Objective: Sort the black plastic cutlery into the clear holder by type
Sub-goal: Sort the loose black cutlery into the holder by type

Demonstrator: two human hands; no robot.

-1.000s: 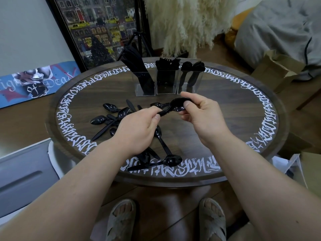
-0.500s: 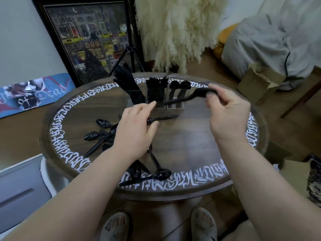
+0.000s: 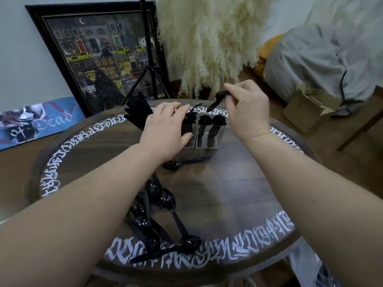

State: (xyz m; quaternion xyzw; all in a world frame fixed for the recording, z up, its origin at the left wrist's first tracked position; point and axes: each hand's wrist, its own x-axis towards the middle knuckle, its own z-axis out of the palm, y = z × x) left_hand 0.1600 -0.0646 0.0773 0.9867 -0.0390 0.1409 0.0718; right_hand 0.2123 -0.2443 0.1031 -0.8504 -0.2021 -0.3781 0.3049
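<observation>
The right hand [image 3: 246,112] fingers pinch a black plastic spoon [image 3: 216,99] above the clear plastic holder [image 3: 207,133] mid-frame; it could miss.

Dim, soft indoor light. Faint glare sits on the round dark wooden table [image 3: 238,183]. Wide-angle bending at the edges; the hands look slightly motion-blurred, perhaps.

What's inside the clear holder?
The clear holder has black spoons in its right part and more black cutlery on the left. The left hand covers the middle.
</observation>
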